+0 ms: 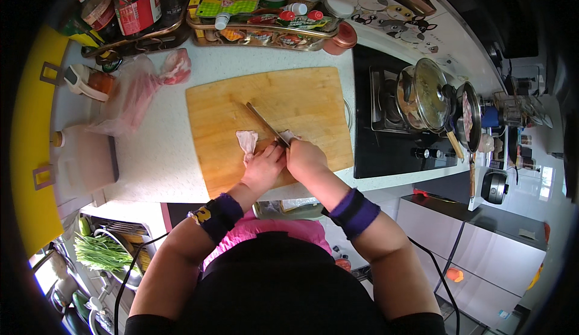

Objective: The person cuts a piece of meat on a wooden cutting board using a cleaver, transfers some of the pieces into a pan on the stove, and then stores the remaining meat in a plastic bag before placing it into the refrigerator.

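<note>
A wooden cutting board (217, 108) lies on the counter before me. My right hand (306, 157) grips a kitchen knife (264, 123), whose blade slants away to the upper left over the board. Close beside the blade, my left hand (266, 166) rests with bent fingers on raw meat that it mostly hides. One pale piece of raw meat (247, 141) sticks out to the left of that hand. Another bit of meat (288, 134) shows on the knife's far right side, partly covered by my right hand. The knife's handle is hidden in my grasp.
A plastic bag (135, 93) with raw meat (176, 66) lies left of the board. Racks of jars and sauce bottles (267, 31) line the back. On the right, a lidded pot (425, 95) stands on the black stove (384, 154), beside a pan (468, 117) holding meat.
</note>
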`<state>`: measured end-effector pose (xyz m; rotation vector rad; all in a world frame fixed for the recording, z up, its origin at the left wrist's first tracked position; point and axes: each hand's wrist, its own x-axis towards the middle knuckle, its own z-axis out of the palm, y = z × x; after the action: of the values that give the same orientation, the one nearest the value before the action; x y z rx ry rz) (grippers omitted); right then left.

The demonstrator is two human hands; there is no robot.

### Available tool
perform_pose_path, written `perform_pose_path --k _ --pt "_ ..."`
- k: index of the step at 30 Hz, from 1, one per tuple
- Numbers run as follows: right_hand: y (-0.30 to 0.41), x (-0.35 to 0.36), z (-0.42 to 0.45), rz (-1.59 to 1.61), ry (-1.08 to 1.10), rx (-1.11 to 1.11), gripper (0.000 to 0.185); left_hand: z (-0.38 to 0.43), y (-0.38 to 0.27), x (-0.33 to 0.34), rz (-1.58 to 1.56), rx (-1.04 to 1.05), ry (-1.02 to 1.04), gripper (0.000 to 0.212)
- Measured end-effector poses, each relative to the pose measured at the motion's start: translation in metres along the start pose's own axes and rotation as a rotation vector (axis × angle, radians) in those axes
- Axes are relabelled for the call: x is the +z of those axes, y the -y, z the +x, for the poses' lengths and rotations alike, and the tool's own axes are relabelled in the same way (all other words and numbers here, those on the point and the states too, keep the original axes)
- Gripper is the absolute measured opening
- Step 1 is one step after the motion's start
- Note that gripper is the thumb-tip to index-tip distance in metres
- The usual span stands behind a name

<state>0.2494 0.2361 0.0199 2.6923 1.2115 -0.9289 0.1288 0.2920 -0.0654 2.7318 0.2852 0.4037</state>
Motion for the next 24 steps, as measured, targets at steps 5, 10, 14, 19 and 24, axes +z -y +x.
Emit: perform_pose_path --k 5,10,14,19,24 --pt "-0.037 0.003 -0.042 -0.021 0.074 0.043 0.027 0.000 -0.003 -0.007 -0.042 -0.044 -0.035 0.029" --pt "-0.008 0.001 -0.013 -0.015 0.053 0.034 0.028 -0.001 -0.008 -0.007 -0.063 -0.053 0.005 0.028" --pt "-0.013 0.001 -0.013 -0.041 0.068 0.023 0.027 -0.001 -0.004 -0.007 -0.063 -0.057 -0.004 0.028" --pt "-0.032 0.002 -0.037 0.009 0.066 0.038 0.025 -0.003 -0.007 -0.006 -0.100 -0.027 -0.020 0.029" --pt "-0.002 -0.001 -0.002 0.032 0.003 0.019 0.025 -0.003 -0.009 -0.006 -0.005 -0.060 0.000 0.031"
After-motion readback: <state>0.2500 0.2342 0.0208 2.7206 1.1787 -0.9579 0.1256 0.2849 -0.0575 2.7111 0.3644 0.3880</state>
